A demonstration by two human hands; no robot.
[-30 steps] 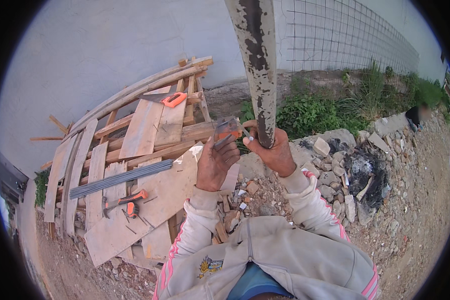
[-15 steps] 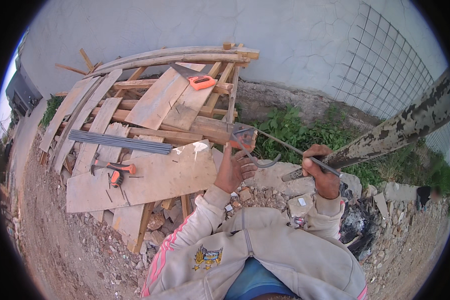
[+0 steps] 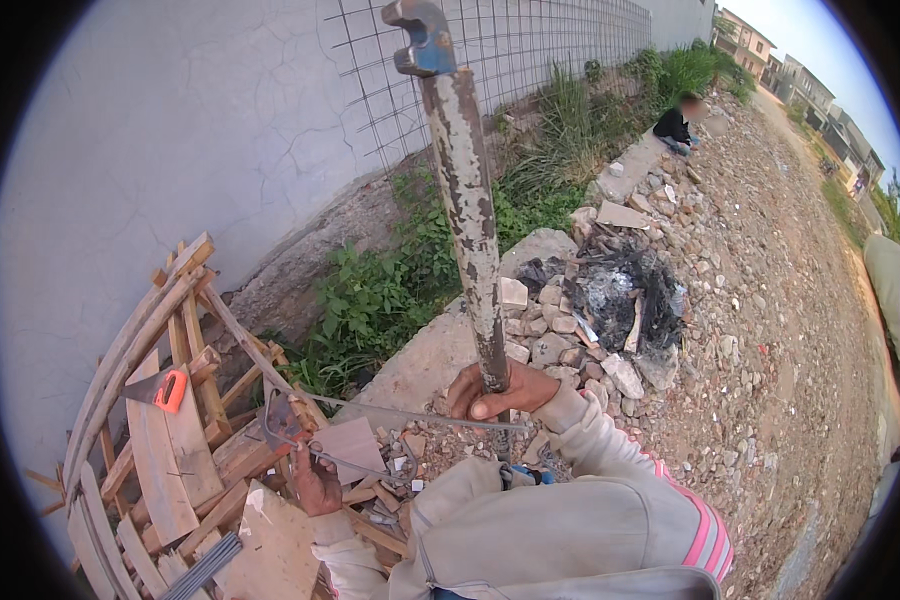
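Observation:
My right hand (image 3: pixel 502 390) is closed around a long flaking-paint steel pipe (image 3: pixel 467 170), held upright with a notched blue-and-rust head (image 3: pixel 426 40) on top. A thin steel rod (image 3: pixel 390 408) crosses just below this hand, running from the orange-and-dark metal fixture (image 3: pixel 278 428) on the timber at lower left. My left hand (image 3: pixel 317 478) is beside that fixture, fingers closed on a bent steel rod (image 3: pixel 370 468); its fingertips are small in view.
Boards (image 3: pixel 180 460), an orange-handled saw (image 3: pixel 170 392) and bundled grey rods (image 3: pixel 202 568) lie left. A cracked wall (image 3: pixel 140 150), wire mesh (image 3: pixel 375 110) and weeds (image 3: pixel 380 290) stand beyond. Right are rubble (image 3: pixel 750 350), a charred heap (image 3: pixel 630 300) and a seated person (image 3: pixel 678 128).
My view has swung right, bringing the road and seated person into fuller view. The pipe has gone from slanting rightward to upright, its head now showing. My left fingers have curled from being spread.

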